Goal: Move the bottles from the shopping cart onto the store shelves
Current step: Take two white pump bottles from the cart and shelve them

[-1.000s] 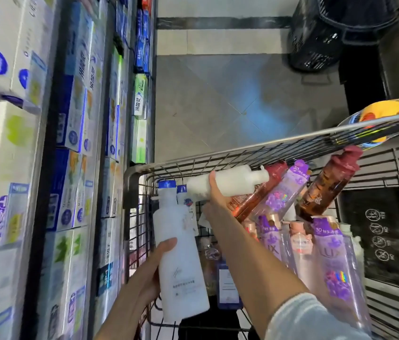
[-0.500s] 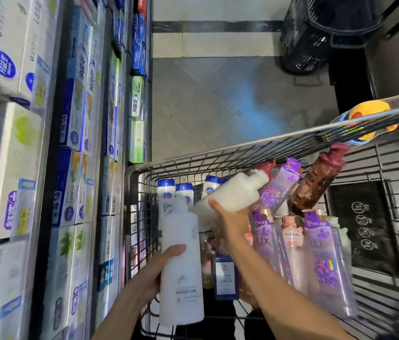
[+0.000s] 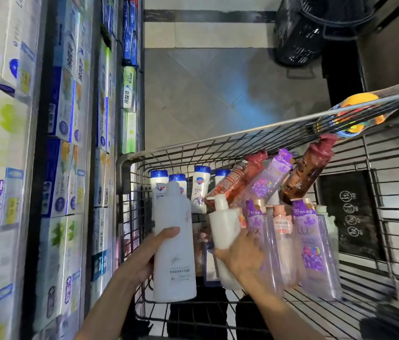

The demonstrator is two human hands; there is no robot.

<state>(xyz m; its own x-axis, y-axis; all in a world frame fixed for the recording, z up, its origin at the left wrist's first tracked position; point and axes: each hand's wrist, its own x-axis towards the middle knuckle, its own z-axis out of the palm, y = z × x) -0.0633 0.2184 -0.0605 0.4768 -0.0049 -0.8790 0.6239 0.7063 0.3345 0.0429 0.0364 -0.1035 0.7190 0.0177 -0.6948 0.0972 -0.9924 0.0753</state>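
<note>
The left hand [image 3: 144,256] grips a tall white bottle [image 3: 175,244] at lower centre of the frame, thumb across its front, the bottle upright over the shopping cart [image 3: 218,153]. Just to its right the right hand [image 3: 240,253] grasps a white pump bottle [image 3: 225,231], pump uppermost. Behind and right of them, purple, pink and brown bottles [image 3: 313,246] stand or lean in the cart, with blue-capped white ones [image 3: 201,187] at the far end. Store shelves [image 3: 58,143] stacked with boxes fill the left of the frame.

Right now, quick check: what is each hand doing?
Left hand: grips the tall white bottle, upright.
Right hand: holds the white pump bottle, pump end up.
</note>
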